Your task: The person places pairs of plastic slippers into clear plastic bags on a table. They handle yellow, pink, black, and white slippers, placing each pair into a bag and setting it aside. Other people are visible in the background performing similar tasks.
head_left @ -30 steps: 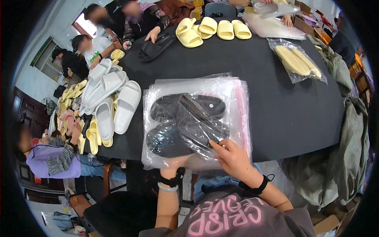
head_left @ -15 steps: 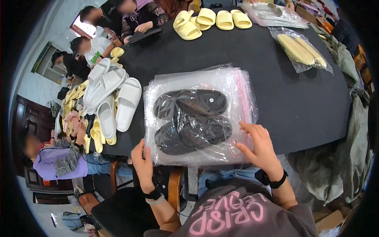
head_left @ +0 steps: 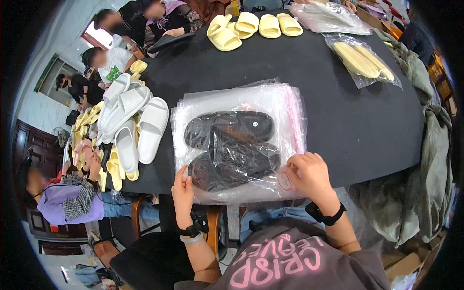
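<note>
A pair of black slippers [head_left: 232, 128] lies inside a clear plastic bag [head_left: 251, 186], flat on a stack of clear bags [head_left: 217, 99] with pinkish right edges. My left hand [head_left: 183, 195] is at the near left corner of the bag, thumb and fingers closed on its edge. At the near right corner, my right hand [head_left: 311, 176] has its fingers curled and pinching the plastic beside a small red outline printed on the bag. Part of each hand's fingertips is hidden by the angle.
Grey slippers [head_left: 153, 128] and yellow slippers [head_left: 113, 169] are heaped on the left of the black table [head_left: 357, 135]. More yellow slippers [head_left: 269, 26] stand at the far side. A bagged yellow pair [head_left: 362, 60] lies far right. Several people sit along the left and far sides.
My right hand has gone from open fingers over the bag's right side to a pinch at its near right corner. My left fingers have closed on the left corner. The view has shifted slightly.
</note>
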Tool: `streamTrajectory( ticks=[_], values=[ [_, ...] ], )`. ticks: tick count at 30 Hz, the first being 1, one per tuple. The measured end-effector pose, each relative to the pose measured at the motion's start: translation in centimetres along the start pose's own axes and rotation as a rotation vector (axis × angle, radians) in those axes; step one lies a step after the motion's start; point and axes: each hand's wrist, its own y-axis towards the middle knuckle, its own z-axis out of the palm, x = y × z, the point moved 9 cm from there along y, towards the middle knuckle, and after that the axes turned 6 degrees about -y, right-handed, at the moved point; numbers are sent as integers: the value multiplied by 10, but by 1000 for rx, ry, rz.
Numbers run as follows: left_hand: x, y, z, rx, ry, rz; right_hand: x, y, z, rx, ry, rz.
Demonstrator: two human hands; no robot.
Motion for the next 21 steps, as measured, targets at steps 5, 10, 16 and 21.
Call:
streamTrajectory(
  ticks=[5,10,16,21],
  values=[
    [-9,9,-17,-138,-58,135,-44,-12,-24,-5,354,327],
    [-17,32,-26,-175,-137,76,-54,-38,-14,80,357,285],
    [-28,31,-19,-75,482,219,-47,-24,-37,-45,310,199],
    [-55,35,-10,-103,168,335,-7,22,-55,-41,484,153]
  ],
)
